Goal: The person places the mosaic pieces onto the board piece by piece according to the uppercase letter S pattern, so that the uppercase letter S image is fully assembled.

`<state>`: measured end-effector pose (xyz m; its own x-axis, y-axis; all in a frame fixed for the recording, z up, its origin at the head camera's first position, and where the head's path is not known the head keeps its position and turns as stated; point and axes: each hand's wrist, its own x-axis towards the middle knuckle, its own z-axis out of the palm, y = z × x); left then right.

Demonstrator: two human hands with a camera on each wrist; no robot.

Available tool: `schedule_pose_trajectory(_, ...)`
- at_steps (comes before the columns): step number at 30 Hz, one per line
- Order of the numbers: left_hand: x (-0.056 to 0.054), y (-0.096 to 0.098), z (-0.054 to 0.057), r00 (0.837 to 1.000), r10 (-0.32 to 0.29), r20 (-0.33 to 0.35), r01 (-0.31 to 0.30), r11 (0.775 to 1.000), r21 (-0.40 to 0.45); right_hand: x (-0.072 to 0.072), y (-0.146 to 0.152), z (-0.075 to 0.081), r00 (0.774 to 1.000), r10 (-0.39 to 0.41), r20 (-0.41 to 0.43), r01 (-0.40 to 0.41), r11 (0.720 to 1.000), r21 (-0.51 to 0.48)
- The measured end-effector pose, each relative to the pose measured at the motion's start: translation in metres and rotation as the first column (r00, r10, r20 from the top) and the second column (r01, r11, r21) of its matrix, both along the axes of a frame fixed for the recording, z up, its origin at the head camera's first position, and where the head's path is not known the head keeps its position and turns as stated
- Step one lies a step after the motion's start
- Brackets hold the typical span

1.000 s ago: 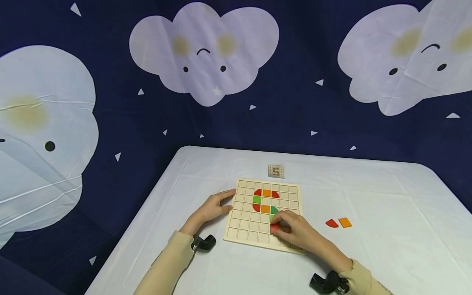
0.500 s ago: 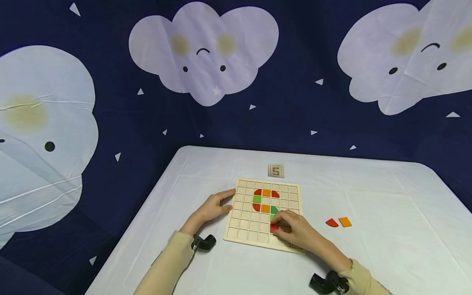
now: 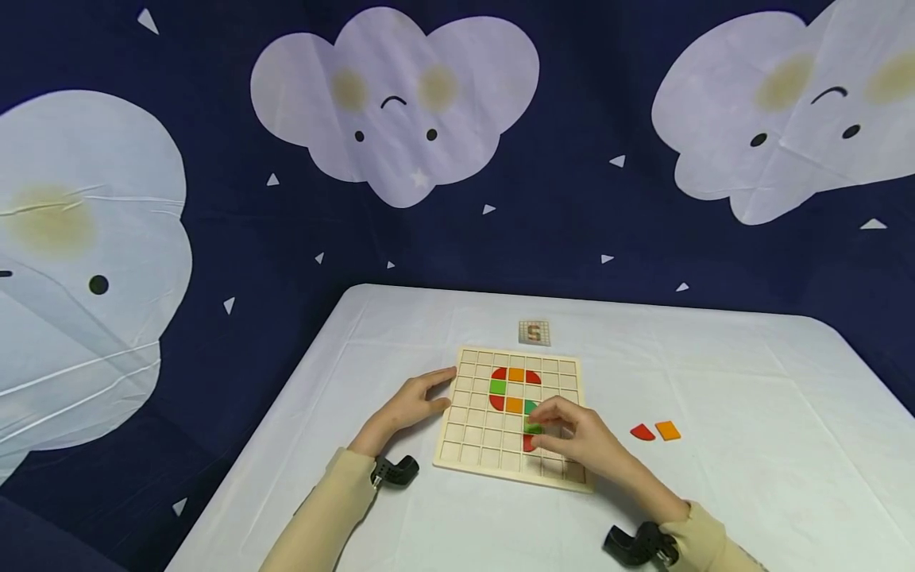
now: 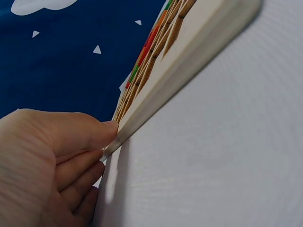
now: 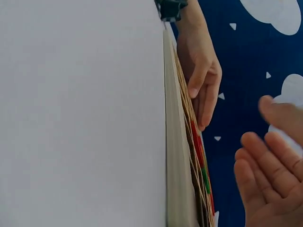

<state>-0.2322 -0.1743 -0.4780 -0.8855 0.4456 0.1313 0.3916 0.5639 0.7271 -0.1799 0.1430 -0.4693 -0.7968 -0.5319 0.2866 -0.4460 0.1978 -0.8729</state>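
Observation:
A square wooden grid board [image 3: 475, 457] lies on the table with coloured tiles set in its cells. The red, orange and green tiles form a curving line. My left hand [image 3: 411, 403] touches the board's left edge with thumb and fingertips, fingers fairly straight. In the left wrist view, my left thumb [image 4: 87, 132] meets the board's pale side [image 4: 161, 97]. My right hand [image 3: 582, 435] hovers over the lower tiles, thumb and fingers parted, nothing between them. Beneath it, a red tile [image 3: 528, 444] sits in a cell below a light green tile [image 3: 532, 426], partly covered by the fingers.
A red quarter-round tile [image 3: 642, 432] and an orange square tile [image 3: 668, 430] lie on the white cloth right of the board. Behind the board is a small card [image 3: 534, 333] with a gridded S-like figure. A dark blue cloud-print curtain [image 3: 572, 238] hangs past the table's far edge.
My right thumb and fingers have let go of the red tile, spread apart and lifted slightly. The red tile stays in its cell. My left hand has not moved.

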Motion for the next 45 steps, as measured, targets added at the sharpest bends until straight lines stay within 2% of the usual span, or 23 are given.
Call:
schedule_pose_trajectory(2, 0.0, 0.0, 0.0, 1.0, 0.005, 0.001, -0.005, 1.0, -0.001, -0.001, 0.002, 0.003, 0.999, -0.006, 0.035, 0.007, 1.0, -0.026)
schedule_pose_trajectory(6, 0.001, 0.001, 0.0, 1.0, 0.008, 0.004, -0.008, 1.0, 0.003, -0.003, 0.005, 0.006, 0.999, -0.006, 0.044, 0.008, 0.999, -0.041)
schedule_pose_trajectory(10, 0.0, 0.001, -0.002, 1.0, 0.003, 0.003, -0.003, 1.0, 0.004, -0.004, 0.01, 0.008, 0.997, -0.038, 0.071, 0.039, 0.999, -0.021)
schedule_pose_trajectory(16, 0.0, 0.002, -0.001, 1.0, -0.001, -0.003, 0.001, 1.0, 0.008, -0.003, 0.022, 0.015, 0.997, -0.06, 0.039, 0.06, 0.998, -0.02)
schedule_pose_trajectory(22, 0.0, 0.002, -0.001, 1.0, -0.001, 0.005, 0.001, 1.0, 0.017, -0.002, 0.041, 0.019, 0.99, -0.127, 0.058, 0.129, 0.991, -0.042)
schedule_pose_trajectory(26, 0.001, 0.002, -0.001, 1.0, 0.003, 0.007, -0.003, 1.0, 0.013, -0.002, 0.059, 0.02, 0.987, -0.156, 0.029, 0.158, 0.986, -0.06)
schedule_pose_trajectory(30, 0.001, 0.002, 0.0, 1.0, 0.003, 0.005, -0.004, 1.0, 0.007, -0.001, 0.08, 0.022, 0.975, -0.221, 0.01, 0.222, 0.975, -0.028)
schedule_pose_trajectory(38, 0.001, 0.001, -0.001, 1.0, 0.004, 0.01, -0.005, 1.0, 0.027, 0.011, 0.118, 0.028, 0.935, -0.344, 0.084, 0.338, 0.938, 0.075)
schedule_pose_trajectory(45, 0.001, 0.001, 0.0, 1.0, -0.001, 0.007, 0.001, 0.999, 0.033, 0.017, 0.145, 0.023, 0.918, -0.39, 0.075, 0.386, 0.921, 0.062)
